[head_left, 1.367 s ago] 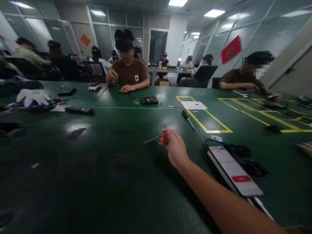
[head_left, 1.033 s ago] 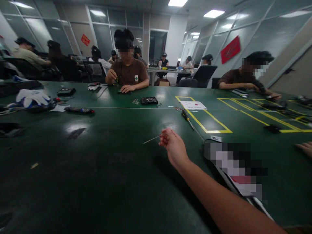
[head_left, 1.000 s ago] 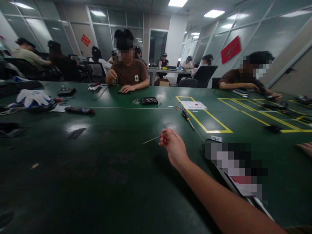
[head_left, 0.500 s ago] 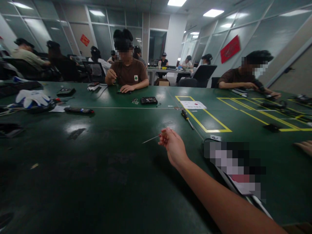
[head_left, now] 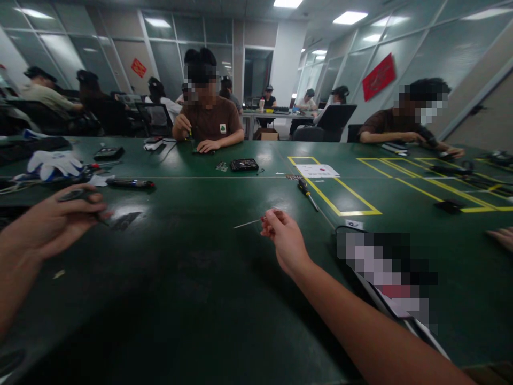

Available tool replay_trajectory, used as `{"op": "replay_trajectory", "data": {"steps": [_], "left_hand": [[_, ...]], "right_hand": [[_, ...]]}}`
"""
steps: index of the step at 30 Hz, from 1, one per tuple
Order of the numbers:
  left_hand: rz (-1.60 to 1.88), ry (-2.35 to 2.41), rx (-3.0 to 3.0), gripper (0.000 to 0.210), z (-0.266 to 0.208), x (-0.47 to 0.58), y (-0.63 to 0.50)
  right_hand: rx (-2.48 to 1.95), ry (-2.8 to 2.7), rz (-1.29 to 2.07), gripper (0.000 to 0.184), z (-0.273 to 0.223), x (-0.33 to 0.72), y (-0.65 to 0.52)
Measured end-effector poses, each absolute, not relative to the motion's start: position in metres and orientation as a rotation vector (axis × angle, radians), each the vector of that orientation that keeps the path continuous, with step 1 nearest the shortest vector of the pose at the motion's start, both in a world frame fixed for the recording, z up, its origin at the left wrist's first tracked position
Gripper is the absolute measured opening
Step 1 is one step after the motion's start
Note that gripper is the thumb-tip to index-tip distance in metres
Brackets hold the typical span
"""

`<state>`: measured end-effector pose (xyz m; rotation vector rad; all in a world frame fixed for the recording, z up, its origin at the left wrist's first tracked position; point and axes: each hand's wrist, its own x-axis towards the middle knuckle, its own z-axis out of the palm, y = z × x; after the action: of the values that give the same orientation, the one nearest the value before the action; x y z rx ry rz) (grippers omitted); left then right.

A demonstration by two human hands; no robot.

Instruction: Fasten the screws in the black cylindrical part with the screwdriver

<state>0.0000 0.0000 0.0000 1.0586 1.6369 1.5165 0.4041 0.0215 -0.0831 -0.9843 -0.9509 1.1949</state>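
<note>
My right hand (head_left: 285, 235) is closed in a pinch over the middle of the table. From its fingers a thin metal rod (head_left: 246, 224) points left, with a bit of red at the fingertips; the rest of it is hidden in the hand. At the left, my left hand (head_left: 66, 216) is raised above the table, its fingers curled round a small dark object (head_left: 76, 194). The kind of that object cannot be made out. A screwdriver (head_left: 308, 194) with a black and yellow handle lies beyond my right hand.
White gloves (head_left: 54, 163), cables and a dark pen-shaped tool (head_left: 130, 183) lie at the left. A black case (head_left: 244, 164) stands farther back. Yellow tape (head_left: 356, 213) marks the table at the right. Co-workers sit across, and another person's hand (head_left: 500, 235) shows at the right edge.
My left hand has come into view from the left, with the dark object in it. My right hand and the rod have hardly moved.
</note>
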Motion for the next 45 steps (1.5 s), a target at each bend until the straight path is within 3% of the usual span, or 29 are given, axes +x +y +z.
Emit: {"op": "replay_trajectory", "data": {"steps": [3,7,14,17,26,34,45], "left_hand": [[1.397,1.344,1.039,0.036,-0.019,0.05,0.012],[1.178,1.145,1.109,0.027,-0.036,0.133,0.015],[0.811,1.383,1.818,0.011,-0.064,0.187,-0.004],[0.755,1.455,1.904,0.021,-0.075,0.184,-0.007],[0.815,1.445,1.92,0.023,-0.083,0.185,-0.006],[0.865,1.415,1.955,0.014,-0.081,0.186,-0.009],[0.869,1.393,2.013,0.006,-0.082,0.185,-0.008]], "right_hand": [[-1.003,-0.971,1.184,0.026,-0.083,0.405,0.022],[-1.009,-0.928,1.166,0.024,-0.079,0.406,0.022],[-0.91,-1.031,0.998,0.023,-0.07,0.404,0.012],[-0.846,-1.114,1.007,0.023,-0.068,0.402,0.004],[-0.819,-1.377,0.991,0.018,-0.07,0.395,-0.013],[-0.95,-1.725,0.748,0.014,-0.068,0.395,-0.023],[-0.945,-1.727,0.698,0.013,-0.069,0.398,-0.023]]}}
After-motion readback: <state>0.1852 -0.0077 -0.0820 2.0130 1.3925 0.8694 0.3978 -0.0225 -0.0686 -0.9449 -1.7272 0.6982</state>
